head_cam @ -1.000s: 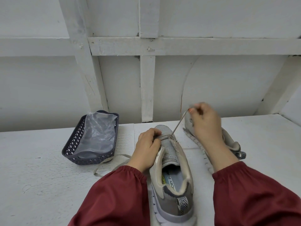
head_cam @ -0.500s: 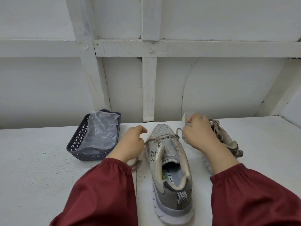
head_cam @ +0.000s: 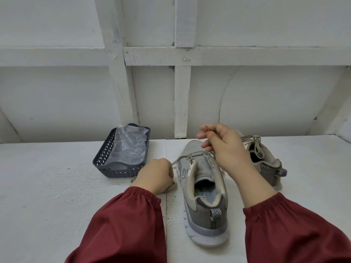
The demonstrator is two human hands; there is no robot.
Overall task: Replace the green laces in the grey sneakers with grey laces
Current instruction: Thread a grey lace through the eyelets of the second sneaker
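Observation:
A grey sneaker [head_cam: 204, 211] stands on the white table [head_cam: 47, 186], heel toward me, with a grey lace [head_cam: 197, 154] threaded across its lowest eyelets. My left hand [head_cam: 155, 175] lies on the table just left of the shoe, fist curled round the lace's left end. My right hand [head_cam: 222, 147] hovers over the toe, thumb pressed to fingers, and the lace's right end runs up under it. The second grey sneaker [head_cam: 266, 160] sits behind my right wrist, laced in grey and partly hidden. No green lace is in view.
A dark plastic basket [head_cam: 100, 162] holding a clear plastic bag [head_cam: 129, 145] stands at the back left of the table. White wooden wall framing [head_cam: 182, 103] rises right behind the table. My red sleeves [head_cam: 121, 224] fill the near edge.
My right hand has lifted from beside the toe to above it. My left hand has drawn back to the table left of the shoe, still holding the lace.

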